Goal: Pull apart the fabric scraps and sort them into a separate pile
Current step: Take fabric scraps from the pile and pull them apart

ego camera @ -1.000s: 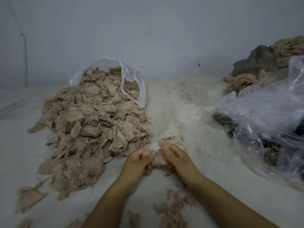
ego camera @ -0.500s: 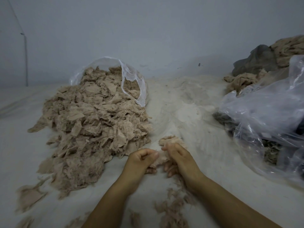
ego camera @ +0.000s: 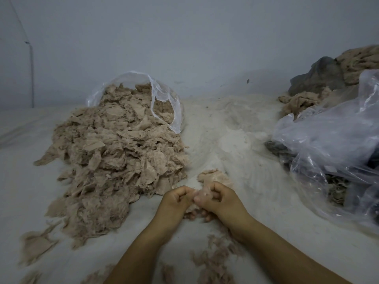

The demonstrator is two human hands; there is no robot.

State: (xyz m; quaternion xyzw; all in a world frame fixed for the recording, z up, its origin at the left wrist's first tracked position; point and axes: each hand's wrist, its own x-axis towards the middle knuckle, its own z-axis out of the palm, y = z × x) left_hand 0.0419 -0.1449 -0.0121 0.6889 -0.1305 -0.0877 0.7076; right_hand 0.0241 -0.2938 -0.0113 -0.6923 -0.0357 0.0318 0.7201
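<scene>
Fabric, a small wad of pale beige-pink mesh scrap (ego camera: 202, 193), sits low in the centre of the frame, pinched between the person's two hands, which meet knuckle to knuckle just above the white cloth-covered surface (ego camera: 235, 144). The left hand (ego camera: 176, 201) has its fingers curled inward, thumb and fingertips nipping the left edge of the scrap. The right hand (ego camera: 220, 198) is likewise curled, its thumb pressed across the wad from the other side and its lower fingers tucked underneath. Just beyond the hands, touching the held piece, lies a small loose clump of the same beige fabric (ego camera: 213, 176).

To the left of the hands, filling the middle left of the frame, spreads a large heap of torn beige fabric scraps (ego camera: 114, 156), spilling out of a clear plastic bag (ego camera: 164, 105) whose open mouth stands at the heap's far end. Thin shreds of frayed beige fibre (ego camera: 213, 261) lie scattered at the bottom of the frame between the forearms, with a few stray flat pieces (ego camera: 34, 244) at lower left.

At the right edge sits a big crumpled clear plastic bag (ego camera: 332, 144) with dark material showing through it. Behind it, in the upper right, are piled brownish knitted fabric (ego camera: 361, 62) and a dark grey cloth (ego camera: 315, 78). A plain pale grey wall (ego camera: 184, 37) closes the background.
</scene>
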